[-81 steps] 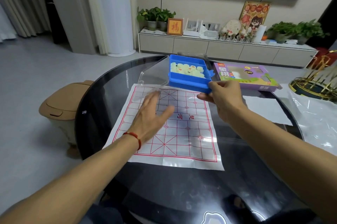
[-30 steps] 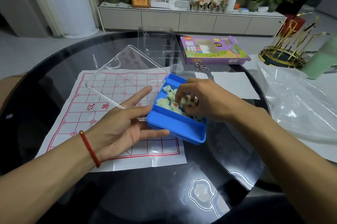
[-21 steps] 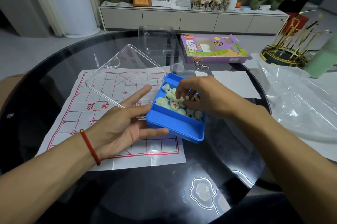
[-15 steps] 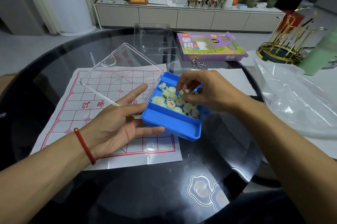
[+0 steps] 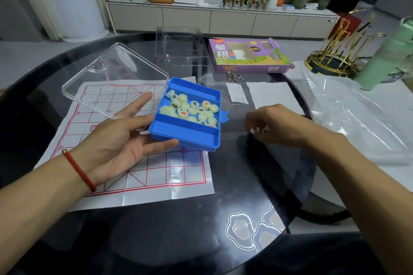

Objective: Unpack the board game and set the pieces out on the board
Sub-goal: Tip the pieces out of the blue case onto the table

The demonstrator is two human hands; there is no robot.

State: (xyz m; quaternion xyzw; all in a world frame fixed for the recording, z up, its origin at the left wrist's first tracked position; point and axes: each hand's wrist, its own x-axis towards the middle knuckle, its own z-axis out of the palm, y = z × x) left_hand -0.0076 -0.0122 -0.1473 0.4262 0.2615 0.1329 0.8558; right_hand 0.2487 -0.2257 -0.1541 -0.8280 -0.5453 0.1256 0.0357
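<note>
The left hand (image 5: 120,140), palm up with fingers extended, is supporting the blue tray (image 5: 190,113) of pieces (image 5: 192,109) over the board (image 5: 134,163). The right hand (image 5: 274,127), fingers curled, is seemingly pinching pieces above the bench (image 5: 257,174).

Blue tray (image 5: 185,135) and clear lid (image 5: 116,78) cover board (image 5: 156,176).

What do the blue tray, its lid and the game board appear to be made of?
Blue tray: likely moulded plastic, smooth, evenly coloured. Lid: clear hard plastic; board lines show through it. Game board: thin paper or plastic sheet, creased by folds, slightly glossy.
</note>
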